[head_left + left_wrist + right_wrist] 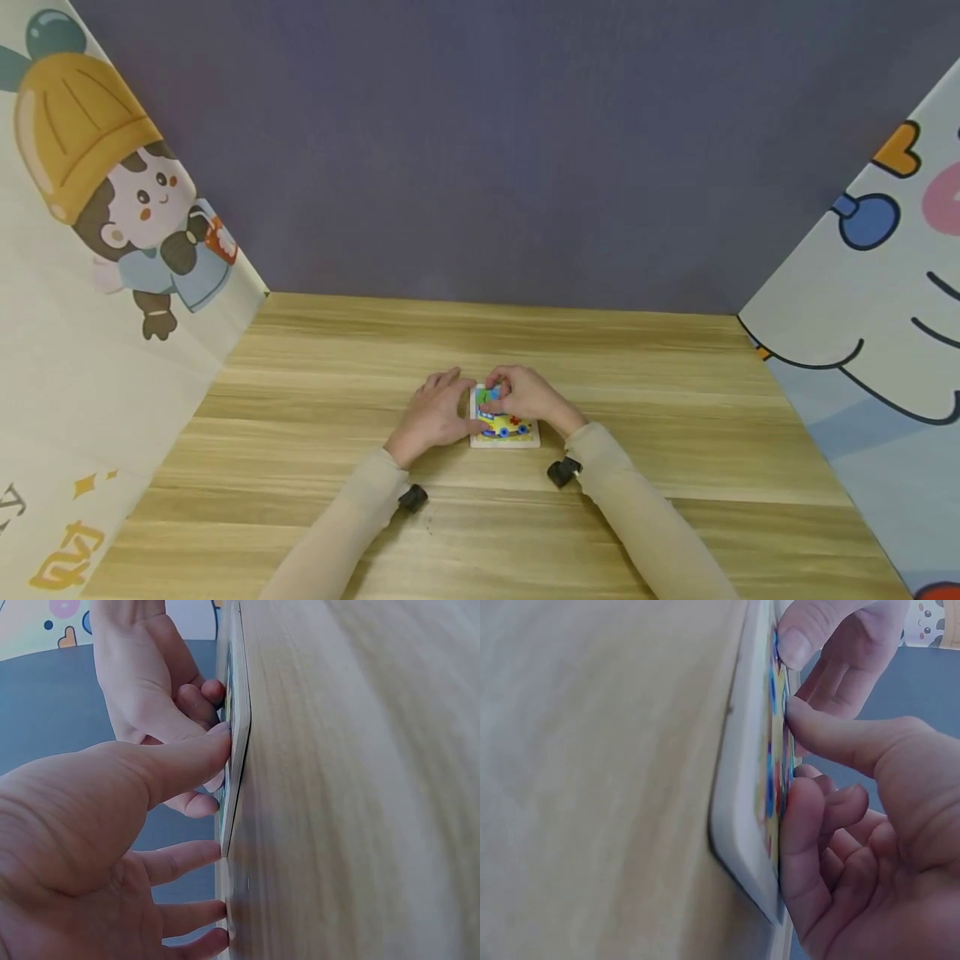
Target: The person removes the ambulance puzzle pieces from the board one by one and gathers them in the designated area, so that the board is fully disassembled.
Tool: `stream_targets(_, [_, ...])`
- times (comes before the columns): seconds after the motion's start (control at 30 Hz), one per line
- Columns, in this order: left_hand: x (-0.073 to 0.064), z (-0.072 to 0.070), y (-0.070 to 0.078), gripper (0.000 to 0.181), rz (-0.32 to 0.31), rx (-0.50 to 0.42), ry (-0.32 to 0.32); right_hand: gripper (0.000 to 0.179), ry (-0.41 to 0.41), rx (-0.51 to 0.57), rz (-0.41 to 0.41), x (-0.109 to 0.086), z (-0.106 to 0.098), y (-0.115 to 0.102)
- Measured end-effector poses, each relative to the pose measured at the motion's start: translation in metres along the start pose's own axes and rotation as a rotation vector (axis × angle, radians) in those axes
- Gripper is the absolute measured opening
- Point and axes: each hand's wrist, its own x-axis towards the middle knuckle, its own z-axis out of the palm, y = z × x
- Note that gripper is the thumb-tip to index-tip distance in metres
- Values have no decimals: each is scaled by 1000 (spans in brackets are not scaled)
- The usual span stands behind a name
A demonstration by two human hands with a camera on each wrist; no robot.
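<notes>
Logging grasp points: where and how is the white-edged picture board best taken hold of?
Probably the near rim of the picture board, pinched from the near side: it lies flat and thin, and left hand and right hand leave that edge bare.

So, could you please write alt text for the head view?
A person's left hand touches the left side of a board showing a yellow vehicle; the right hand covers its far right corner. The board lies on a wooden table before a dark wall.

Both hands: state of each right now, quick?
Left hand: open, thumb touching the picture board.
Right hand: fingers curled at the picture board; can't tell whether it's holding anything.
</notes>
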Motion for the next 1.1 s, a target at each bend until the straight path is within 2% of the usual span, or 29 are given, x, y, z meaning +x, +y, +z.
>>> stream_targets(0.53, [-2, -2, 3, 75, -8, 0, -1, 34, 31, 58, 23, -5, 3, -2])
stream_targets(0.73, [-2, -2, 5, 76, -12, 1, -2, 35, 74, 73, 17, -7, 5, -2])
stream_targets(0.97, [-3, -1, 5, 77, -16, 8, -1, 30, 116, 27, -5, -11, 8, -4])
stream_targets(1.1, [-2, -1, 5, 77, -15, 11, 0, 38, 125, 9, -34, -11, 9, -2])
